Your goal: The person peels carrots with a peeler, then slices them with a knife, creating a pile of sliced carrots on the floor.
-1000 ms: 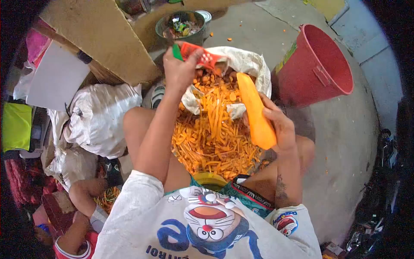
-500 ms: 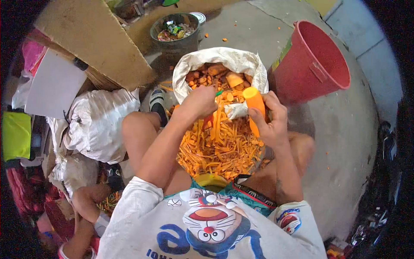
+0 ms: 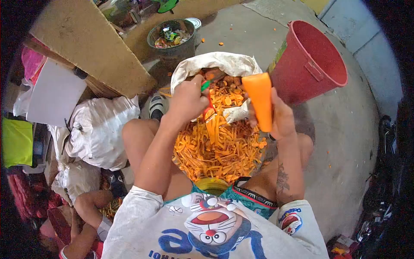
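Note:
My left hand (image 3: pixel 187 101) is closed around a peeler (image 3: pixel 210 101) with red and green parts; its blade end is partly hidden. My right hand (image 3: pixel 282 116) grips a peeled orange carrot (image 3: pixel 258 101), thick cut end up and narrower end down. The carrot is apart from the peeler. Below both hands lies a heap of carrot peelings (image 3: pixel 215 151) between my legs. Behind it an open white sack (image 3: pixel 233 60) holds whole carrots and cut carrot pieces. A yellow container rim (image 3: pixel 211 184) shows at the near side of the heap.
A tall red bin (image 3: pixel 289 64) stands at the right. A dark bucket (image 3: pixel 172 52) with rubbish is behind the sack. Cardboard (image 3: pixel 95 43) and a full white sack (image 3: pixel 101 134) sit at left. Another person's leg (image 3: pixel 90 205) is at lower left.
My left hand with the peeler has moved left, away from the carrot. The carrot, in my right hand, has turned more upright and shows its side instead of its cut face.

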`<action>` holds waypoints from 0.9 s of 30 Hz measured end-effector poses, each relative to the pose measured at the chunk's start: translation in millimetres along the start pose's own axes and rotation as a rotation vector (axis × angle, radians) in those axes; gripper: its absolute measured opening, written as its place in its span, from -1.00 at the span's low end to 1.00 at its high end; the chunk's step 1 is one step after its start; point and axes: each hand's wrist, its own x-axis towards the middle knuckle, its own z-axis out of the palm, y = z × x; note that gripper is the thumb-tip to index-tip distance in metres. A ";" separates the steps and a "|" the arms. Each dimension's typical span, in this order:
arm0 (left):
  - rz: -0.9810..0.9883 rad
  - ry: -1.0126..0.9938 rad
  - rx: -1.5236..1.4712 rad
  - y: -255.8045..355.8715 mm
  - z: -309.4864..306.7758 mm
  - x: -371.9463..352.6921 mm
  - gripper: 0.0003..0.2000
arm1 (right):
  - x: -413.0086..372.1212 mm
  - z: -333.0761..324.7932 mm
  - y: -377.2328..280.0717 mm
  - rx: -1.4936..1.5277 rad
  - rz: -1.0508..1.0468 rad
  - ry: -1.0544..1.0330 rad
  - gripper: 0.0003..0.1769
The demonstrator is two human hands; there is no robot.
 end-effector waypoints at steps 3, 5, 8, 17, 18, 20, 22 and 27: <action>0.068 0.036 -0.064 22.0 0.2 -11.0 -0.71 | 2.1 10.7 5.2 -0.229 -0.094 0.051 -0.48; 0.174 0.051 -0.135 33.4 3.7 -17.2 -0.73 | 5.0 11.4 14.6 -0.276 -0.127 0.098 -0.51; 0.213 0.016 -0.192 42.2 7.4 -20.0 -0.77 | 10.4 15.6 24.1 -0.731 -0.276 0.312 -0.50; 0.170 -0.094 -0.055 12.1 32.4 0.0 -0.79 | 7.9 -10.1 33.7 -0.701 -0.311 0.147 -0.52; 0.081 -0.172 -0.039 -2.2 38.5 6.2 -0.77 | 5.9 -0.4 30.5 -0.711 -0.319 0.138 -0.52; 0.019 -0.174 -0.039 -13.6 45.2 8.6 -0.76 | -1.2 20.0 21.2 -0.744 -0.374 0.074 -0.49; 0.067 -0.144 -0.036 1.8 31.4 -2.0 -0.77 | 1.5 9.3 25.1 -0.848 -0.343 0.203 -0.49; 0.280 -0.084 -0.030 36.0 7.9 -29.7 -0.75 | -1.2 15.7 4.7 -1.335 -0.313 0.372 -0.52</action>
